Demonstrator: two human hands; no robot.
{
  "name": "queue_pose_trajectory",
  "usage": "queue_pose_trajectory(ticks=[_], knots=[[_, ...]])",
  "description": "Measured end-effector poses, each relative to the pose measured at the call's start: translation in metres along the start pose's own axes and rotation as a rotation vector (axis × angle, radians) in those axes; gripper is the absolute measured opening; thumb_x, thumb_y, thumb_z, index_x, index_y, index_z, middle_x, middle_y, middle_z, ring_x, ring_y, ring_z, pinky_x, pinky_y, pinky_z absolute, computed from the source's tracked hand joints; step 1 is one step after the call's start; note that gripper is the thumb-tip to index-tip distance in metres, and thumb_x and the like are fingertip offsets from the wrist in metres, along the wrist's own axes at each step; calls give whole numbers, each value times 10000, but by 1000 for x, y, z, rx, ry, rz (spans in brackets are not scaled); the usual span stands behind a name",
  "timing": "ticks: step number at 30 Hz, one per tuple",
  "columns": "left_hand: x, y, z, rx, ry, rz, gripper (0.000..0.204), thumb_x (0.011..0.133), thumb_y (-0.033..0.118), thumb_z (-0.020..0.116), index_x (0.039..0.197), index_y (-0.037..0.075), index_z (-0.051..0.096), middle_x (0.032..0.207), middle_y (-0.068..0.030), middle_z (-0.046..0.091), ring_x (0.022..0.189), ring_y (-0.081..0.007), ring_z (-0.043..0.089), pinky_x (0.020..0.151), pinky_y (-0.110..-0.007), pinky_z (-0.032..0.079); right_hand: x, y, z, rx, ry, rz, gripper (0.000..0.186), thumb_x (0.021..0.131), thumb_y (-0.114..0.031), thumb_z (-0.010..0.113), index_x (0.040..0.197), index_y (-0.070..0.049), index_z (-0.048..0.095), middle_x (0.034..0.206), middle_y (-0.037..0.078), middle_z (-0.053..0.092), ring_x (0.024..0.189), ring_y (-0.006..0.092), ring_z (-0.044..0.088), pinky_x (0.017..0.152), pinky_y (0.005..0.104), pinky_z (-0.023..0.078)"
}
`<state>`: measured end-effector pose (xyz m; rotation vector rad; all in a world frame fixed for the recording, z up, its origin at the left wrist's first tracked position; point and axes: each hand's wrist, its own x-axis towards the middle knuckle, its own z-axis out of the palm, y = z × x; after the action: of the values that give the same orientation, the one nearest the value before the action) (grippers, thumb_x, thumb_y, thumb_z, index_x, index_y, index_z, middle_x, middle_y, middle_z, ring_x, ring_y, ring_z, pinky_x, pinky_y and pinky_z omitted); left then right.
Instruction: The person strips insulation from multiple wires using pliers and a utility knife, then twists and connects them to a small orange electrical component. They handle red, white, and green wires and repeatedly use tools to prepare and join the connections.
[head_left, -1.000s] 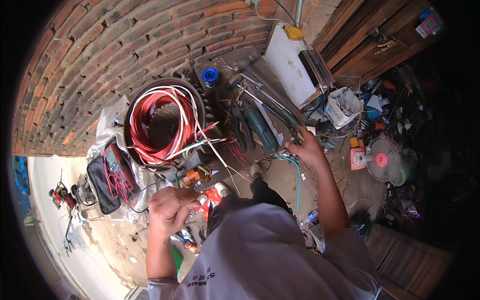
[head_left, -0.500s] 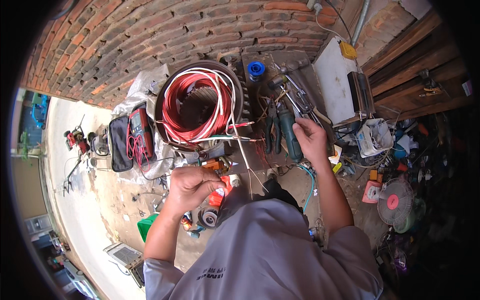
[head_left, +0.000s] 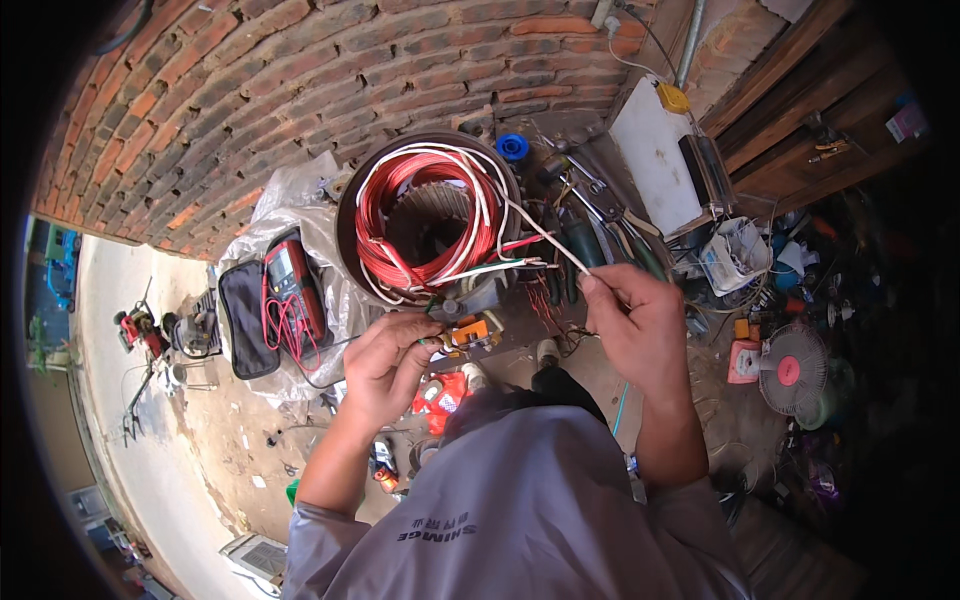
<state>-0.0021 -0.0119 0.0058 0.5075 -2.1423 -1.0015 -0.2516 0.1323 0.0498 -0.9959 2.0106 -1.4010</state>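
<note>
A motor stator (head_left: 346, 215) stands on the bench, wound with a thick ring of red copper wire (head_left: 376, 225) bound with white cord. From the ring's right side a white sleeved wire (head_left: 545, 236) runs out taut to my right hand (head_left: 637, 312), pinched between thumb and fingers. My left hand (head_left: 388, 362) is closed in a pinch just in front of the stator; a small bit of green shows at its fingertips, too small to name. Other leads with red, white and green sleeves (head_left: 515, 264) stick out to the right of the stator, between the hands.
Pliers, a green-handled tool (head_left: 582, 243) and spanners lie right of the stator, with a blue spool (head_left: 512, 147) behind. A red multimeter (head_left: 296, 285) rests on plastic sheeting at left. A brick wall (head_left: 400, 70) rises behind. A fan (head_left: 793, 370) stands among clutter at right.
My right hand has left the tools and taken hold of the white sleeved wire, which hung toward me before and now stretches right. My left hand has moved slightly, still pinched. The view has shifted.
</note>
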Motion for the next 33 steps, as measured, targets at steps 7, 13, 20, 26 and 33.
queue_pose_trajectory(ticks=[7, 13, 20, 26, 33], knots=[[9, -14, 0, -397, 88, -236, 135, 974, -47, 689, 1108, -64, 687, 1036, -118, 726, 874, -163, 721, 797, -268, 594, 4, -64, 37, -345, -88, -227, 217, 946, -146, 649, 792, 4, 616, 678, 220, 639, 658, 440, 660, 611, 518, 495], [35, 5, 0, -215, -173, 99, 118, 887, -61, 736, 1005, -58, 737, 1016, -174, 727, 909, -290, 730, 806, -360, 585, -54, -1, 92, -66, 63, -89, 152, 979, -104, 673, 1044, 31, 695, 668, 172, 628, 618, 304, 672, 573, 420, 498], [35, -5, 7, -165, -314, 223, 236, 868, -26, 747, 1101, 12, 741, 963, -139, 702, 829, -312, 701, 725, -387, 579, -80, 18, 103, 367, 117, 50, 217, 1075, -102, 593, 1210, 44, 680, 761, 12, 627, 623, 44, 534, 558, 209, 440], [37, -7, 8, -132, -374, 291, 232, 858, -16, 747, 1087, 24, 742, 978, -131, 711, 821, -309, 701, 710, -399, 580, -86, 19, 99, 575, 16, 164, 248, 1077, -174, 614, 1193, 31, 695, 763, 2, 620, 637, 49, 547, 563, 222, 441], [29, -1, 17, -159, -344, 127, 143, 874, -26, 731, 1011, 15, 725, 993, -145, 719, 846, -322, 714, 722, -398, 581, -85, 26, 88, 906, -43, 347, 217, 1053, -101, 621, 1157, 64, 717, 782, 61, 655, 622, 103, 564, 562, 253, 460]])
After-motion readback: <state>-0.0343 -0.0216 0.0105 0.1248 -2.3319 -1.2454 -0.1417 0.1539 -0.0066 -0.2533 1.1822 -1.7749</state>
